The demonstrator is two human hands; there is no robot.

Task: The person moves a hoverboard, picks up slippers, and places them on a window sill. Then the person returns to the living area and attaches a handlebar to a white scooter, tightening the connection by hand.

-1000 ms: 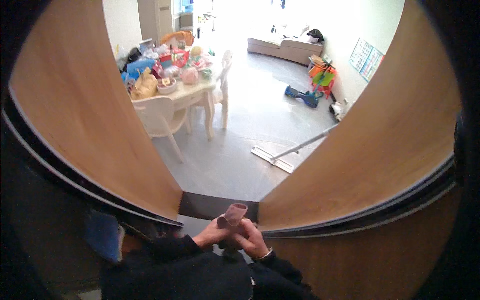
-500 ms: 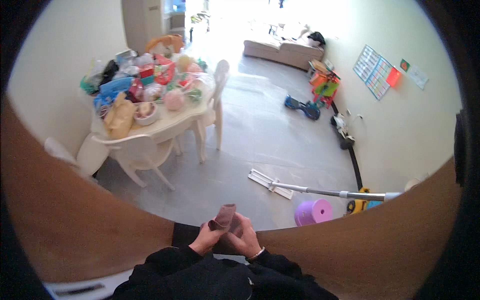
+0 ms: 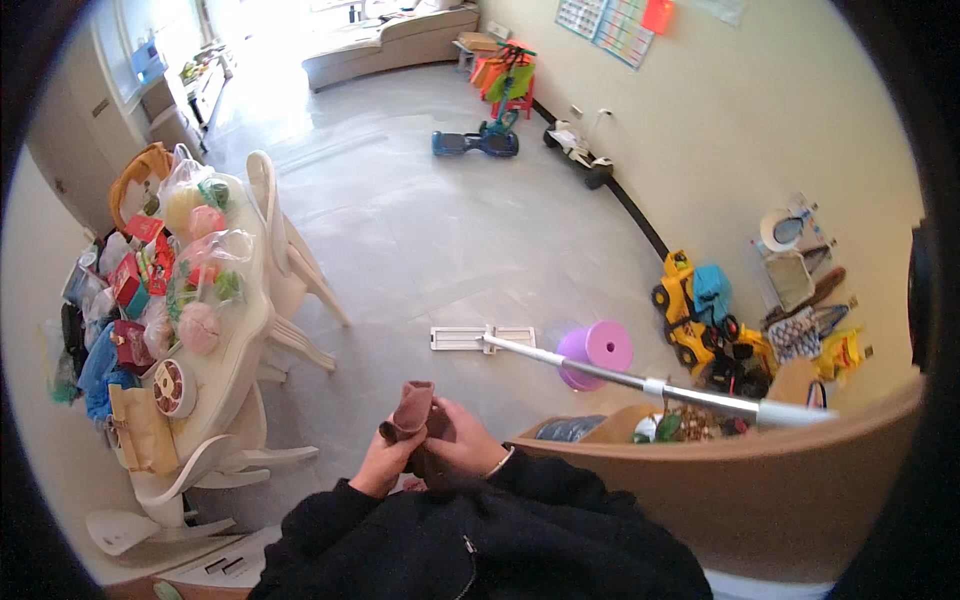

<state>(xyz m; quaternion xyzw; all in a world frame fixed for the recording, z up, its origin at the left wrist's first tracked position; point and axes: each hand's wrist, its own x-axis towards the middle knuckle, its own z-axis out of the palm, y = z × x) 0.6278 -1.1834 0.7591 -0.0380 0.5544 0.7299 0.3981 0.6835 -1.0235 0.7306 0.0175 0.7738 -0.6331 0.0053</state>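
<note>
A small brown cloth item (image 3: 410, 408), like a folded sock or rag, sticks up between my two hands in front of my chest. My left hand (image 3: 380, 462) grips it from the left side, and my right hand (image 3: 462, 440) holds it from the right, fingers curled over its lower part. Both black sleeves come up from the lower edge. The lower end of the cloth is hidden inside my hands.
A cluttered white table (image 3: 240, 340) with white plastic chairs (image 3: 290, 270) stands at left. A flat mop (image 3: 482, 338) with a long handle leans across the grey floor toward a brown curved surface (image 3: 760, 480) at right. A purple stool (image 3: 596, 350) and toy vehicles (image 3: 700, 320) sit by the wall.
The brown curved surfaces that framed the view have swung out of the way, leaving the room open to view. My hands keep the brown cloth between them.
</note>
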